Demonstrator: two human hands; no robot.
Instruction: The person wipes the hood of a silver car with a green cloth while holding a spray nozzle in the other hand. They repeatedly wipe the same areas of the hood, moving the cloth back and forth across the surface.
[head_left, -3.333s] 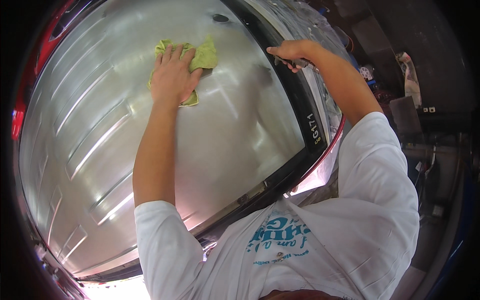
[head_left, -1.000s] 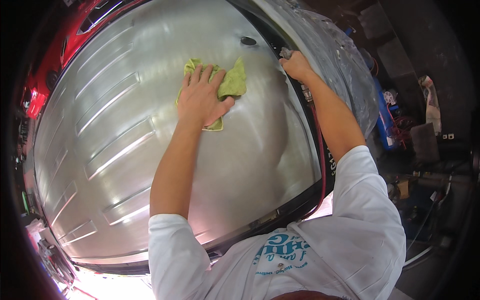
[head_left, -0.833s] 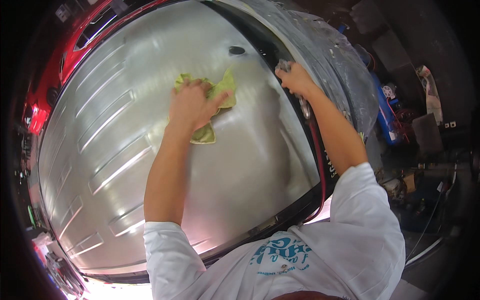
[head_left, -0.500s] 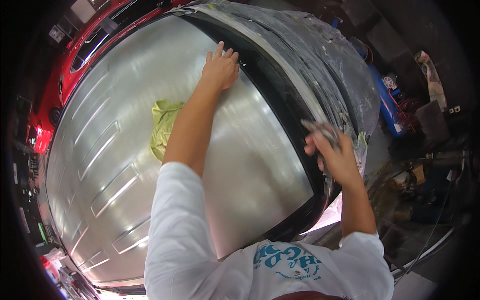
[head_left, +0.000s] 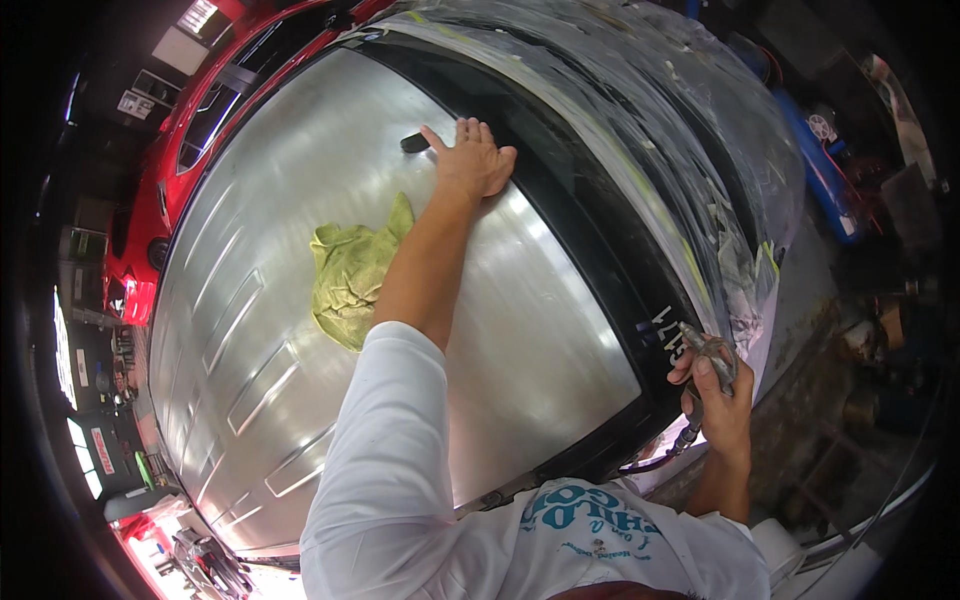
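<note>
My left hand [head_left: 472, 162] lies flat with its fingers spread at the edge of a bare, brushed-metal car roof [head_left: 520, 290], beside the black windscreen border [head_left: 590, 235]. A small dark flat object [head_left: 413, 143] shows by its thumb; I cannot tell whether the hand touches it. In my right hand [head_left: 732, 405] is a metal air gun [head_left: 710, 360], gripped over the windscreen's near corner, its nozzle toward the glass. A black hose [head_left: 685, 440] runs from its handle. A crumpled yellow-green cloth [head_left: 350, 280] rests on the roof, partly hidden behind my left forearm.
Wrinkled plastic sheeting [head_left: 640, 90] and tape cover the car's front beyond the windscreen. A red car [head_left: 150, 220] stands at the left. On the far right are a blue cylindrical machine [head_left: 815, 170] and cluttered floor items.
My right hand has moved down and right with the air gun, turning it. The left hand's fingers have spread, its thumb out to the left. The whole view has shifted a little.
</note>
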